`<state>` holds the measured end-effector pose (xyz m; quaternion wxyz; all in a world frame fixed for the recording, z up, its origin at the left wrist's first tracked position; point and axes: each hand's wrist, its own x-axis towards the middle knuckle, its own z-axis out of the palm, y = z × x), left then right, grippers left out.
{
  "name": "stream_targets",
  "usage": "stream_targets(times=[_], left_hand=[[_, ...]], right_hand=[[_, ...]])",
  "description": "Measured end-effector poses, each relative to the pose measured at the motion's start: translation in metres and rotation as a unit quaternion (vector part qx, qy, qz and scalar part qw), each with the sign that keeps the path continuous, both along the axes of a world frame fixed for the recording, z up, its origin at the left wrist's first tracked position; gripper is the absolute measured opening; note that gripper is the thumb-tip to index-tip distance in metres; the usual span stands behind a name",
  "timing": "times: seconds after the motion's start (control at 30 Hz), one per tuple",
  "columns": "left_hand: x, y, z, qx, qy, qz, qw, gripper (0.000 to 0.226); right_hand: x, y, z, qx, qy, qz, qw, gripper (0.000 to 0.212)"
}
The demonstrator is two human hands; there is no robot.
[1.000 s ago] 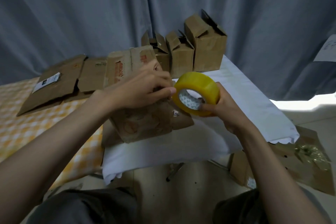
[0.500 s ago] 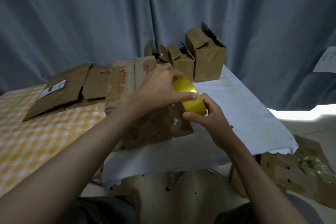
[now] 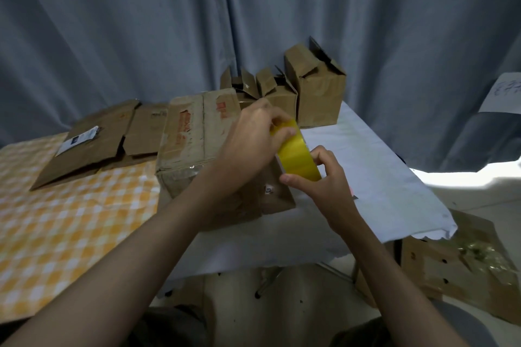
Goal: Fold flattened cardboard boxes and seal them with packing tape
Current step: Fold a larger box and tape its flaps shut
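Two bare hands hold a yellow roll of packing tape point(image 3: 298, 155) above the near right of a worn cardboard box point(image 3: 194, 146) on the table point(image 3: 375, 166). The right hand point(image 3: 318, 180) grips the roll from below. The left hand point(image 3: 253, 138) pinches its far edge, perhaps at the tape's end. Flattened boxes point(image 3: 93, 141) lie far left; three folded boxes point(image 3: 318, 90) stand behind.

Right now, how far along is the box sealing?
Done: three folded boxes stand at the table's far edge, top flaps open. In hand: both hands grip the yellow tape roll, left hand at its top, right hand below, over the large box; no strip pulled out visibly. Left: taping this box, then the flattened boxes on the checkered cloth.
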<state>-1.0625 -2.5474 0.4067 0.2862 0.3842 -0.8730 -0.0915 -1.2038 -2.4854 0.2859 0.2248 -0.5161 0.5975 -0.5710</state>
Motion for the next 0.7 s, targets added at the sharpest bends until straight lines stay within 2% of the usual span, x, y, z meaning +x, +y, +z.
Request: stream_targets(times=[0.1,0.27,0.4,0.7], left_hand=[[0.006,-0.012,0.009,0.006,0.0,-0.008,1.0,0.013],[0.016,-0.029,0.024,0.016,-0.042,-0.037,0.998,0.006],[0.016,-0.037,0.034,0.026,-0.089,-0.069,0.993,0.005],[0.013,-0.039,0.038,-0.004,-0.198,-0.106,0.974,0.007]], right_hand=[[-0.001,0.001,0.0,-0.012,0.019,0.007,1.0,0.061],[0.001,0.002,0.001,-0.038,0.022,0.027,0.999,0.059],[0.002,0.0,0.0,-0.037,0.025,0.035,0.998,0.049],[0.002,0.002,-0.002,-0.022,0.047,0.044,0.998,0.047]])
